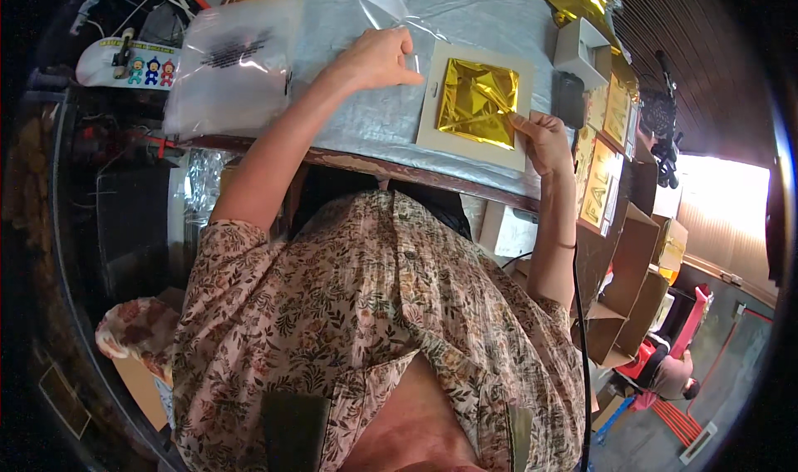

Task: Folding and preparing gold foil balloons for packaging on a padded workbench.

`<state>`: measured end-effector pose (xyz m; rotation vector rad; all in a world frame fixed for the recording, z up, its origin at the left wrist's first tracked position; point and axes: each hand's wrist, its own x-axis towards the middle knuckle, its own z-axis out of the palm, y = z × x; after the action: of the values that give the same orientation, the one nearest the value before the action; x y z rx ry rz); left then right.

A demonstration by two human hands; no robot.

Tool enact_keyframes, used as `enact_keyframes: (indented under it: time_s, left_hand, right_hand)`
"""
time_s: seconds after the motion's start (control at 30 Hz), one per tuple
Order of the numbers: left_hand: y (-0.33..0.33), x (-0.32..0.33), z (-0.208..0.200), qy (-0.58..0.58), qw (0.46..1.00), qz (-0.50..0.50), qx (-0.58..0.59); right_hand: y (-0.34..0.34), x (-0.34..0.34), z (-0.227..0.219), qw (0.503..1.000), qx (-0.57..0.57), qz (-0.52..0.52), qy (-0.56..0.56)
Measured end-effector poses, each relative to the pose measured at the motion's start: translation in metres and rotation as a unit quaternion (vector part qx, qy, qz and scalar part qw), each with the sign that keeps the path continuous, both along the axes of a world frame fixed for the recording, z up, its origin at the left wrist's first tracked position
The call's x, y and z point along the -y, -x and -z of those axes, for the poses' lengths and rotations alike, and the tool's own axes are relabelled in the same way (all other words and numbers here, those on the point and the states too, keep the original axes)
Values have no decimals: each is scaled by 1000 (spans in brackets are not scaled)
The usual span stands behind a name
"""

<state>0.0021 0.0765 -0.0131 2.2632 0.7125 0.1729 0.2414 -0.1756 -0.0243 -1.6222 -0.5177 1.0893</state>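
Observation:
A square sheet of shiny gold foil, creased across its middle, lies on a beige card with a slot at its left edge. My right hand is at the right side of the card, its thumb and fingertips closed on the foil's right edge. To the left of the card, above the table, my left hand has curled fingers. A small pale sliver shows by its fingertips, too unclear to name. Beyond that hand lies a clear, shiny piece of plastic film.
A stack of clear plastic bags lies on the left of the silver-covered table. An open grey box and a dark round object stand at right. Cardboard boxes line the right side. Another person is farther off.

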Motion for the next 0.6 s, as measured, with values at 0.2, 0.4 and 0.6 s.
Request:
enact_keyframes:
  time_s: [0.2, 0.4, 0.6]
  left_hand:
    - [10, 14, -7, -76, 997, 6, 26]
    - [13, 27, -5, -128, 992, -7, -4]
    - [11, 21, 20, -114, 976, -10, 187]
  right_hand:
    - [4, -4, 3, 1000, 27, -7, -10]
    - [16, -5, -3, 998, 58, 10, -12]
    - [23, -11, -11, 998, 63, 10, 7]
